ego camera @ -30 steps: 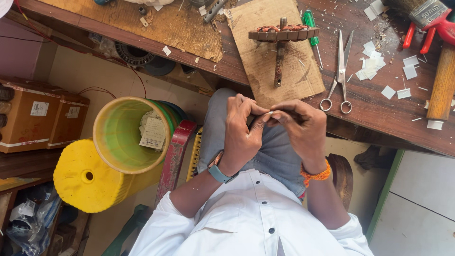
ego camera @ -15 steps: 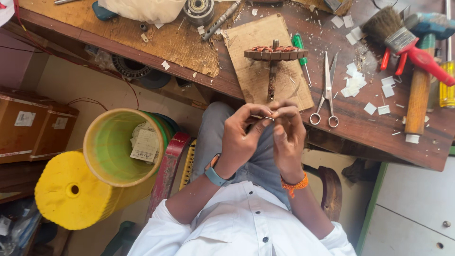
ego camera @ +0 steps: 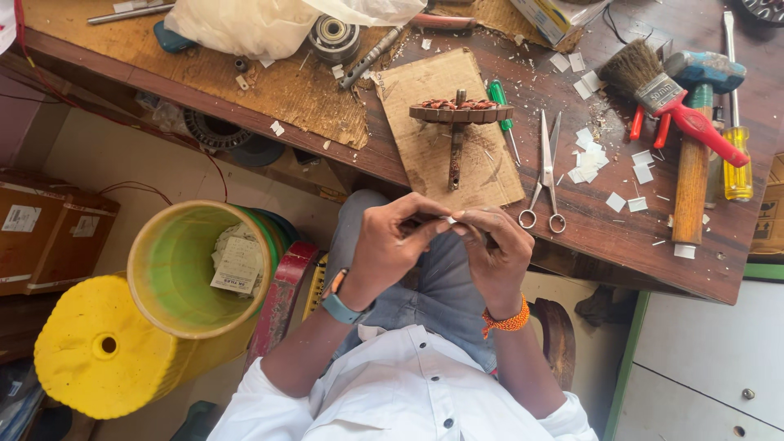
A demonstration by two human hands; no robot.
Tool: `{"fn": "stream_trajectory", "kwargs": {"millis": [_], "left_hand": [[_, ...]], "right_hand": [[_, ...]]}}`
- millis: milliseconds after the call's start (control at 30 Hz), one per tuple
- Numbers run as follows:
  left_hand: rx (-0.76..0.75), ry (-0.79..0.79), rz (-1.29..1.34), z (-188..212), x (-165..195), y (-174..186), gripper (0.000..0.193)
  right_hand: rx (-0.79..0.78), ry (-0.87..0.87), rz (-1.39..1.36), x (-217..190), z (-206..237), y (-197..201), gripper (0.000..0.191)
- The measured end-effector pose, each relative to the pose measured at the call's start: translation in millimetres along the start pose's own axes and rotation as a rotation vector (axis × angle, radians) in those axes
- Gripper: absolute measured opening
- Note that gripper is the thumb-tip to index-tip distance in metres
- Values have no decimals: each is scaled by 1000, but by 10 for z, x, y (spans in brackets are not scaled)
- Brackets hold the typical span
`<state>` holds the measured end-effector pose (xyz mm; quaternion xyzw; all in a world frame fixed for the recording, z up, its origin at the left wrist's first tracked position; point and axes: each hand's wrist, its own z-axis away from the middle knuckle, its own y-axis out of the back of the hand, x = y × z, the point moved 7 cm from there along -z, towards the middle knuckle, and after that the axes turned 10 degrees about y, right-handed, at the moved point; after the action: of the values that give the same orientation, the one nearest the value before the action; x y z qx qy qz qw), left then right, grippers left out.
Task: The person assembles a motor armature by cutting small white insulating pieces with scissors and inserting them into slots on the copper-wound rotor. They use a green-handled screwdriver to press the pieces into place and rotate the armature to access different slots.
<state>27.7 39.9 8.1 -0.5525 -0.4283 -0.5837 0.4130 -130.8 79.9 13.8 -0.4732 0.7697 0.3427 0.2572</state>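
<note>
Head view — what has changed?
— Very little: both hands have stayed together over the lap, below the worktop (ego camera: 621,237) edge at centre frame; the camera has only drifted, so the fiddly work goes on.

And the fingers?
— The left hand (ego camera: 384,245) and right hand (ego camera: 494,253) meet fingertip to fingertip, pinched on a small pale slip (ego camera: 450,220). What kind of slip it is, I cannot tell. Scissors (ego camera: 545,175) lie on the worktop just above, untouched.

Small white paper slip (ego camera: 450,220), thin, folded-looking, pinched between fingertips of left hand (ego camera: 390,245) and right hand (ego camera: 492,255), held over the lap just at 6 o'clock of the bench edge; details too small to tell.
</note>
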Motion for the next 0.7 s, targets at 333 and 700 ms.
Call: {"fn": "stream_trajectory", "kwargs": {"millis": [333,700], "left_hand": [[-69,164,146,52,-369,23,11],[-182,232,244,116,-373,-179,15]], "right_hand": [[-183,-53,22,-119,-63,-79,17],[-234,112,130,-354,-148,76,20]]}}
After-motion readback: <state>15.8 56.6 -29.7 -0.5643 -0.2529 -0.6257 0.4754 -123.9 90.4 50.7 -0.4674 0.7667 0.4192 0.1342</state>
